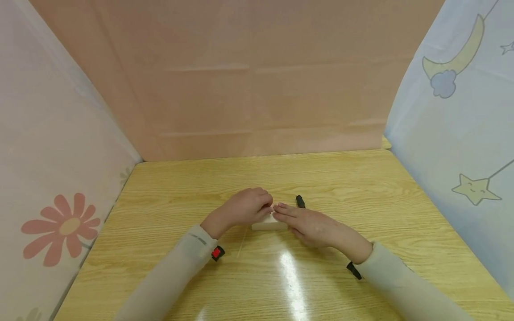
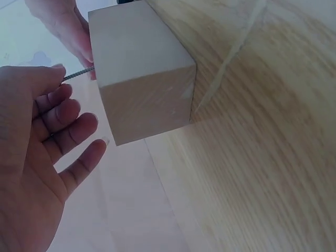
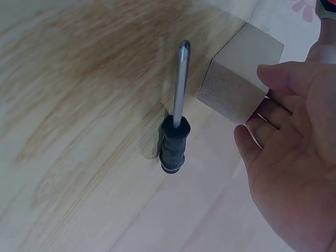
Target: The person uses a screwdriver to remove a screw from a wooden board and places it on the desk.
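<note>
A pale wooden block (image 1: 269, 226) lies on the table between the two hands. The left hand (image 1: 249, 206) pinches a thin threaded screw (image 2: 79, 73) between thumb and index finger; its other fingers are loosely bent. The screw's lower end meets the top of the block (image 2: 142, 47); how deep it sits cannot be made out. From the other side the right hand (image 1: 311, 225) holds the block (image 3: 236, 73), fingers over the top and thumb against its side. Right of the block, a screwdriver (image 3: 181, 100) with a black handle lies on the table, partly hidden by the right hand in the head view.
The wooden table (image 1: 201, 178) has a pink backdrop (image 1: 249, 89) behind it and printed cloth panels on both sides. Left of the block, a thin pale line (image 1: 242, 243) runs along the tabletop. Each wrist wears a black camera strap piece (image 1: 218, 253).
</note>
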A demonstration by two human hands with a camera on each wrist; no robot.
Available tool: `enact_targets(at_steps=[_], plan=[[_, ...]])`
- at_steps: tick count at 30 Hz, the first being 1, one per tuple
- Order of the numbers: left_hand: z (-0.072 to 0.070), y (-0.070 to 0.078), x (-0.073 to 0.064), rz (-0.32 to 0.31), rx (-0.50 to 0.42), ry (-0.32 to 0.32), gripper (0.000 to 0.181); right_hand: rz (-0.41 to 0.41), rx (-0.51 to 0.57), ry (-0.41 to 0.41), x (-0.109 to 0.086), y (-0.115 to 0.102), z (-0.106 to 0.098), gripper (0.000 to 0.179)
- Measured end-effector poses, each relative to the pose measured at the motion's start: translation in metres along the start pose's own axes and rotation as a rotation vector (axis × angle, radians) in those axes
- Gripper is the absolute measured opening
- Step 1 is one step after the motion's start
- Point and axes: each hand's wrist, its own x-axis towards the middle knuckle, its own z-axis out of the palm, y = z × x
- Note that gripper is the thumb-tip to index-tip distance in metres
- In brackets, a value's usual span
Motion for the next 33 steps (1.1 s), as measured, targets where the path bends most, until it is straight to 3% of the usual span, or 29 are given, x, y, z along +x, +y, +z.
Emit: enact_targets(at_steps=[7, 11, 23, 28, 33], plan=[[0.0074, 0.0023, 0.0032, -0.086, 0.018, -0.016, 0.036, -0.007, 0.001, 0.005, 0.0002, -0.0001, 0.0008, 0.054], [0.0088, 0.0019, 0.0058, -0.096, 0.014, 0.003, 0.043, -0.003, 0.014, 0.003, -0.0002, 0.0006, 0.0006, 0.053], [0.0071, 0.0002, 0.0069, -0.088, 0.033, 0.024, 0.047, 0.021, 0.037, -0.024, -0.0006, 0.0016, -0.0003, 0.054], [0.0034, 0.0010, 0.0045, -0.122, -0.020, 0.015, 0.040, 0.016, 0.046, -0.025, -0.0010, 0.0035, 0.0010, 0.054], [0.0003, -0.0012, 0.0018, -0.116, -0.050, 0.025, 0.037, 0.015, 0.037, -0.018, -0.0023, 0.0041, 0.0001, 0.055]])
